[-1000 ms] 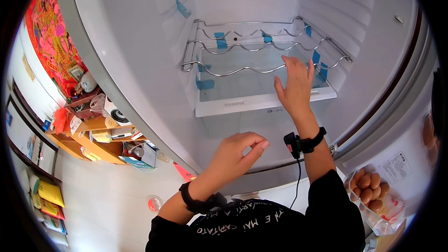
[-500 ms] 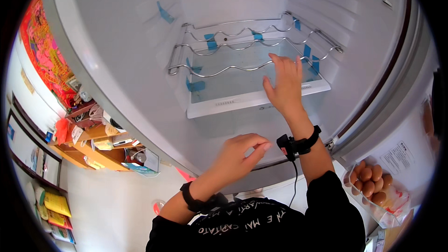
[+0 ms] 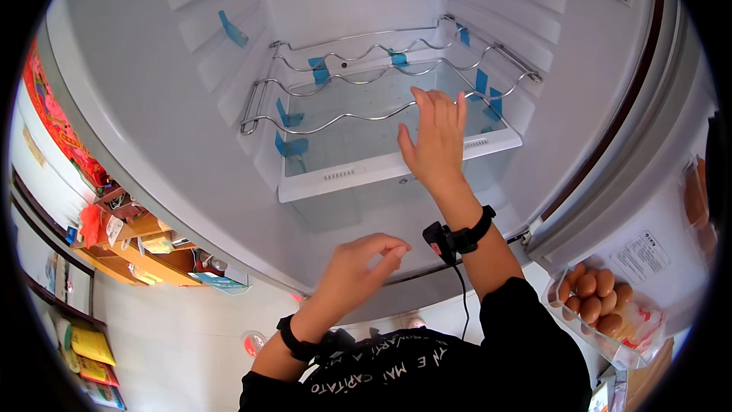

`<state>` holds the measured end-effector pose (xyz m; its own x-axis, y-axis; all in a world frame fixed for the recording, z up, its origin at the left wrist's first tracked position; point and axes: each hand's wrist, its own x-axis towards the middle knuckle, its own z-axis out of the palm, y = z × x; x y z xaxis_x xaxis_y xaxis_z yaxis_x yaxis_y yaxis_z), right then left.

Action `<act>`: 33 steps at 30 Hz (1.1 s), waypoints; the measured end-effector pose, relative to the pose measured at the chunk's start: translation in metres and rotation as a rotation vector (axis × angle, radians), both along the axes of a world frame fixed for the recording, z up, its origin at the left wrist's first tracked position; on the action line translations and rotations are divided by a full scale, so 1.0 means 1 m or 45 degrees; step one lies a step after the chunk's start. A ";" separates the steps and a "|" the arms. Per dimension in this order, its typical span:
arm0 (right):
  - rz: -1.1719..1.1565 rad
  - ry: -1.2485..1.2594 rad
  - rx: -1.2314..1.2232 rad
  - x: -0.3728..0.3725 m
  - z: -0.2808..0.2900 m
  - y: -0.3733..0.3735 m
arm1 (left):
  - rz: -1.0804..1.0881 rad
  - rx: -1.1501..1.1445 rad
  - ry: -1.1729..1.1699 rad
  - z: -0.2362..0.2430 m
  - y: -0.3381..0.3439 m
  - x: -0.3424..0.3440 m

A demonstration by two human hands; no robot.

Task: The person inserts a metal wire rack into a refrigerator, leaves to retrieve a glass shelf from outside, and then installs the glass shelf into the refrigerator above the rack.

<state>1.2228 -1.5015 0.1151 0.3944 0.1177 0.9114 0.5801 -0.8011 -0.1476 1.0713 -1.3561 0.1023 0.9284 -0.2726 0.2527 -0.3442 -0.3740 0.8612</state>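
Inside an open fridge, my right hand reaches over the front wavy rod of a wire bottle rack. Its fingers are stretched out and overlap the rod; whether they touch it cannot be made out. Beneath the rack is a glass shelf with a white front trim. Strips of blue tape hang around the rack and shelf. My left hand hovers lower, in front of the fridge opening. Its fingers curl round to the thumb tip, with nothing seen between them.
At right, the opened fridge door carries a clear bin with several brown eggs. A black cable runs down from my right wrist device. Wooden shelving with mixed items stands at left, above bright packages near the floor.
The whole view has shifted, so the fridge and rack appear farther left in the picture. My right hand remains over the rack's front rod, and my left hand keeps its curled shape.
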 end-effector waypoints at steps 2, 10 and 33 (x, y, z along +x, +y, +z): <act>0.030 0.006 -0.009 -0.003 0.000 -0.001 | -0.015 -0.012 -0.010 -0.007 0.000 0.001; 0.034 -0.005 -0.049 -0.005 0.001 -0.007 | -0.050 -0.041 -0.044 -0.012 -0.006 0.008; 0.075 -0.077 0.109 0.002 -0.049 -0.034 | 0.011 0.015 -0.140 -0.006 -0.004 0.020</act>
